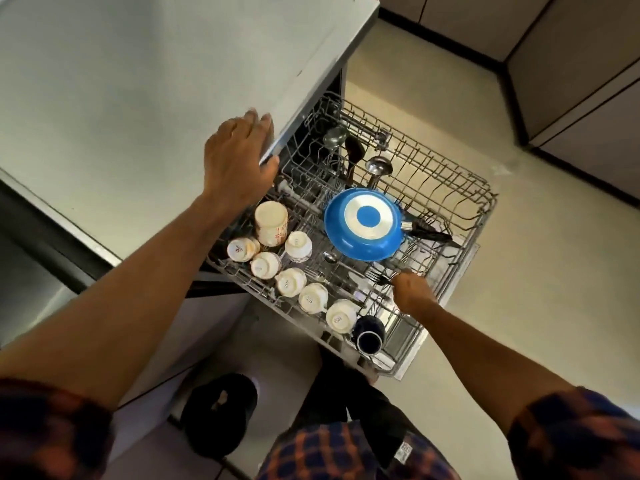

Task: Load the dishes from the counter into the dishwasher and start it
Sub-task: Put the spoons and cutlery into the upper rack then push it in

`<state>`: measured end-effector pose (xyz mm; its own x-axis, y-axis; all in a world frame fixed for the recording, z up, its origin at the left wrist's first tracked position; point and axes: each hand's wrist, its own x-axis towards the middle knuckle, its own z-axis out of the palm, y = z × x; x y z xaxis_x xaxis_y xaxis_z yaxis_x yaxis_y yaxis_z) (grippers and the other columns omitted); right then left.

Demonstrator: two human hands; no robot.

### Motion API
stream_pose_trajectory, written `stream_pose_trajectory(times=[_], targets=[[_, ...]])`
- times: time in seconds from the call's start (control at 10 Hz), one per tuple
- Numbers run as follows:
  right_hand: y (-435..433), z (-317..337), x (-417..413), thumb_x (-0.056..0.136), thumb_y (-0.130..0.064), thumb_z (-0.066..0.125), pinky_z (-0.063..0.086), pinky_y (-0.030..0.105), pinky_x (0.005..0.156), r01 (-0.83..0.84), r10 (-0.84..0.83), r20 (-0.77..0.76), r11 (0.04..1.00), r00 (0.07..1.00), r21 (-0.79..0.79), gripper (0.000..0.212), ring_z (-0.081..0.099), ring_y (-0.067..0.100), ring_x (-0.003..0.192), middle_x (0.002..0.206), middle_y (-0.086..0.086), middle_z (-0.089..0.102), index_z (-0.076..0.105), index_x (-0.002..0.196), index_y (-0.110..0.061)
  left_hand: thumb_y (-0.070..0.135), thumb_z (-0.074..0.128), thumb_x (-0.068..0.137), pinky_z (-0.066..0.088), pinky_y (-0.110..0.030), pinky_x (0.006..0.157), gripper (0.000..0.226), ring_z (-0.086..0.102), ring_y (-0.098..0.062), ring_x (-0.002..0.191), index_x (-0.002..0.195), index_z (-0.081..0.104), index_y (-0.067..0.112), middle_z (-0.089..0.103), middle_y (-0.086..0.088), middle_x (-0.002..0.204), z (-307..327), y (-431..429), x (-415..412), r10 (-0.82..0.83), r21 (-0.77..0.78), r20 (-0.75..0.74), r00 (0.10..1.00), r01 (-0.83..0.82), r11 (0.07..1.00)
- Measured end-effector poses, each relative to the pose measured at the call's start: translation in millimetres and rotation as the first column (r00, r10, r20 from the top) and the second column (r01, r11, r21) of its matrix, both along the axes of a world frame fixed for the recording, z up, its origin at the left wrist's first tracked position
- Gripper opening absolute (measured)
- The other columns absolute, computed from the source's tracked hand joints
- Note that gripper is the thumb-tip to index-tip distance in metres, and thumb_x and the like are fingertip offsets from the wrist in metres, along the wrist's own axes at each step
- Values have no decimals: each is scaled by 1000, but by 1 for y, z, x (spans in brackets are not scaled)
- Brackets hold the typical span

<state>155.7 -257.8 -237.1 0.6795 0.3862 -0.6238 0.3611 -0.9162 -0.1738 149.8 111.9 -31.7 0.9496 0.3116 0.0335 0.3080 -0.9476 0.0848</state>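
Observation:
The dishwasher rack (479, 216) is pulled out below the grey counter (138, 81). A blue pan (363, 225) lies upside down in its middle. Several white cups (291, 281) stand upside down along the near side, with a dark mug (370, 336) at the near corner. Ladles (379, 166) lean at the far end. My left hand (239, 157) rests on the counter's edge, thumb hooked under it. My right hand (412, 292) holds a fork (377, 277) over the rack's near side, prongs pointing left.
A spoon (330, 258) lies in the rack beside the pan. Cabinet fronts (588, 81) line the far right. Beige floor (519, 289) spreads right of the rack. My foot in a dark shoe (218, 414) stands left of the open dishwasher door.

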Motion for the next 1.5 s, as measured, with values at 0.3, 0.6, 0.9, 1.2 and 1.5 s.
stream_pose_trajectory(times=[0.3,0.6,0.9,1.2,1.5], targets=[[-8,-18,5,91,-11,64,60,42,76,73,-76,12,981,997,178,8,66,25,82,97,8,67,71,95,-13,48,42,96,25,-49,112,67,27,-32,144,156,23,26,26,-1,163,-14,-1,-5,32,86,7,999,-32,996],[-31,6,14,92,-25,61,58,32,65,-49,36,92,989,995,137,17,64,18,78,98,-2,67,74,104,-27,45,47,96,26,-50,111,67,29,-33,142,155,24,24,28,-3,162,-15,-6,-5,30,92,21,999,-32,995],[-44,24,73,88,-19,67,51,30,65,-29,24,166,999,986,24,6,59,18,70,81,2,65,71,92,-17,42,51,95,27,-51,111,67,29,-32,142,154,26,25,29,-2,162,-13,-10,-6,51,74,35,998,-53,996],[-27,-11,68,97,-15,55,51,30,70,-64,50,89,984,995,168,15,64,20,83,93,5,68,70,100,-15,41,52,95,28,-51,109,67,30,-32,142,154,28,24,30,-2,161,-14,-10,-7,50,73,64,997,-55,996],[-4,-35,69,94,-29,68,53,32,82,50,-53,4,967,999,250,29,60,18,91,107,4,68,70,118,-13,42,51,94,28,-51,109,67,30,-32,142,154,27,25,30,0,161,-16,-10,-7,50,81,64,997,-55,995]])
